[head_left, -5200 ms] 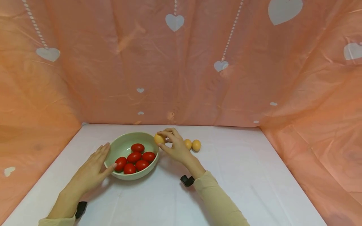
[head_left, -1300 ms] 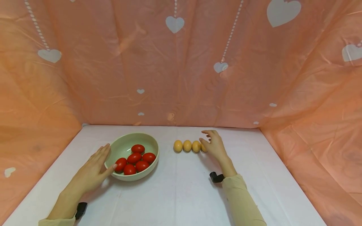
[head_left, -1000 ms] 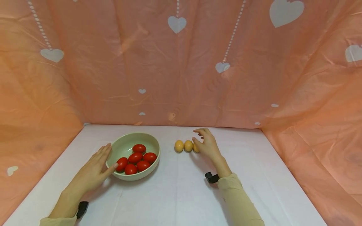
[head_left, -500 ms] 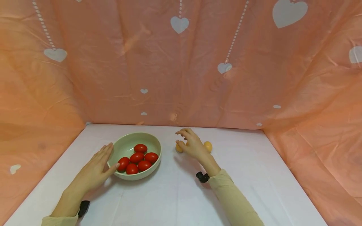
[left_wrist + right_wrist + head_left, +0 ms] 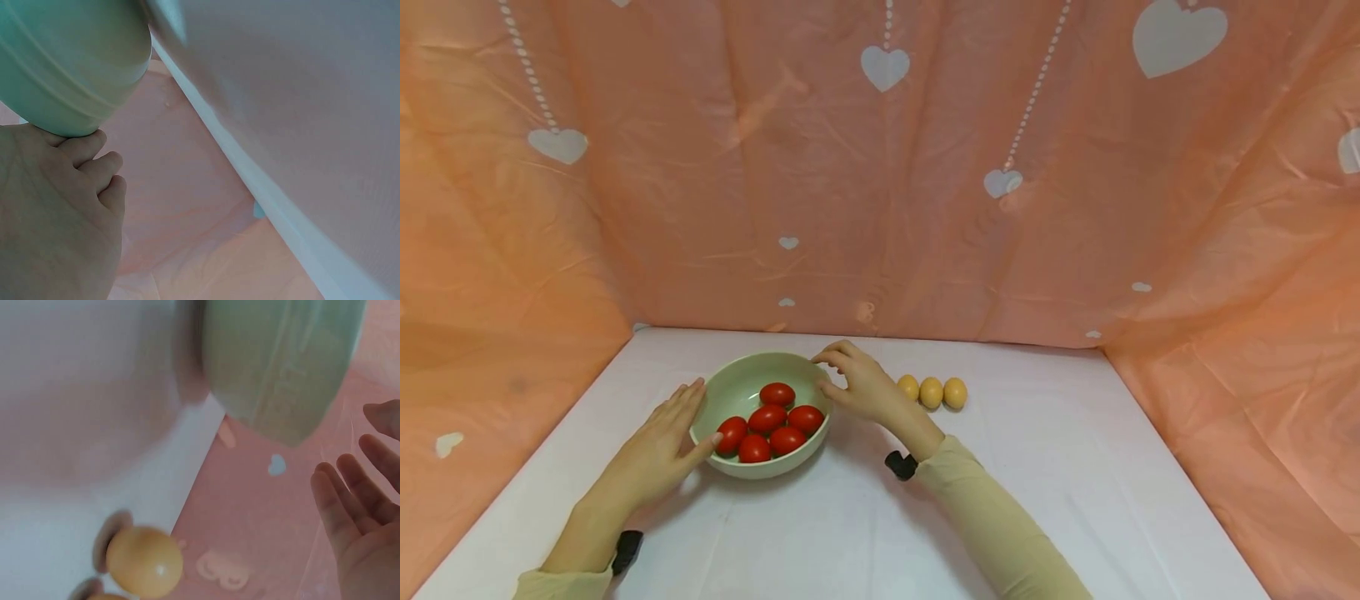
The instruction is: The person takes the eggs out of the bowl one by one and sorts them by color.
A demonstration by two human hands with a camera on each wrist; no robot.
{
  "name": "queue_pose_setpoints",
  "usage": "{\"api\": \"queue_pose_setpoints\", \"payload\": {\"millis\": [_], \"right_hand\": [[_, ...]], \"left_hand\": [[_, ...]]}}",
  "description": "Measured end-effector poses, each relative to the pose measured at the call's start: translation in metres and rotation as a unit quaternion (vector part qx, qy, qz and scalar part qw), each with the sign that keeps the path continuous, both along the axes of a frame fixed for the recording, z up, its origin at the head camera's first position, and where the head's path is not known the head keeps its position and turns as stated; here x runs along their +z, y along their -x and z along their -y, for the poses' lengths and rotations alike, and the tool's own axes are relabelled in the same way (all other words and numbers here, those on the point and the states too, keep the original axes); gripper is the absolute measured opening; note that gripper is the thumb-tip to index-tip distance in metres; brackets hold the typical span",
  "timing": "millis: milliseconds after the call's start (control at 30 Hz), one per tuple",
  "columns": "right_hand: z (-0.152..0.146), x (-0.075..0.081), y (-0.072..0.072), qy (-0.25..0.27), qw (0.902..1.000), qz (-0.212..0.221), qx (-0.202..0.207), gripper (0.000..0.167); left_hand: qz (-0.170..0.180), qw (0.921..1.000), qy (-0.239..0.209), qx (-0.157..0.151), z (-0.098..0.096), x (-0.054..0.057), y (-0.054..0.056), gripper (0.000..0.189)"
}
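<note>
A pale green bowl (image 5: 760,469) stands left of the middle and holds several glossy red, egg-shaped pieces (image 5: 767,419). My left hand (image 5: 651,454) rests against the bowl's left side with its fingers straight and the thumb at the rim; in the left wrist view its fingertips meet the bowl's outer wall (image 5: 75,69). At the right rim is my right hand (image 5: 865,387), fingers loosely bent and holding nothing. The right wrist view shows a gap between those fingers (image 5: 331,506) and the bowl. Yellow egg-shaped pieces (image 5: 931,392) lie in a row beyond the right wrist, three visible.
A white cloth (image 5: 1037,483) covers the table. Peach-coloured curtains (image 5: 880,208) with white hearts enclose it at the back and both sides. A black wrist camera (image 5: 900,465) sits on the right wrist, another (image 5: 627,552) on the left.
At first my right hand pinched a yellow egg-shaped piece by the bowl; later it was at the yellow row, holding nothing visible. Since then it has moved left to the bowl's rim. The left hand stays put.
</note>
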State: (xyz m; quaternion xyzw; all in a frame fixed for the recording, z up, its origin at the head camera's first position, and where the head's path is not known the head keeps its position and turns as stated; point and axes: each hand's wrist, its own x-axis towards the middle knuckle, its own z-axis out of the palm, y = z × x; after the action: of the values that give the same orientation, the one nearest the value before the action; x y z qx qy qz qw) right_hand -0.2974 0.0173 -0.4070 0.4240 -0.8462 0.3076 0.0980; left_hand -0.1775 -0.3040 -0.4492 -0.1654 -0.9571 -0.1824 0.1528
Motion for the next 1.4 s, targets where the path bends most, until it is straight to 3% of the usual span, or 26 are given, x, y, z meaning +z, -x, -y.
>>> {"api": "queue_pose_setpoints", "payload": {"millis": [467,1033,1400], "right_hand": [[0.050,0.001,0.012,-0.110,0.9922,0.027,0.054,0.037],[0.078,-0.006,0.024,-0.226,0.9716,-0.015,0.070,0.033],[0.080,-0.013,0.023,-0.246,0.9658,-0.047,0.068,0.031]], "left_hand": [[-0.001,1.0000,0.004,0.006,0.000,-0.002,0.001,0.083],[0.005,0.9999,0.006,0.006,-0.001,0.000,0.001,0.083],[0.031,0.9994,0.003,0.013,-0.001,0.003,0.001,0.085]]}}
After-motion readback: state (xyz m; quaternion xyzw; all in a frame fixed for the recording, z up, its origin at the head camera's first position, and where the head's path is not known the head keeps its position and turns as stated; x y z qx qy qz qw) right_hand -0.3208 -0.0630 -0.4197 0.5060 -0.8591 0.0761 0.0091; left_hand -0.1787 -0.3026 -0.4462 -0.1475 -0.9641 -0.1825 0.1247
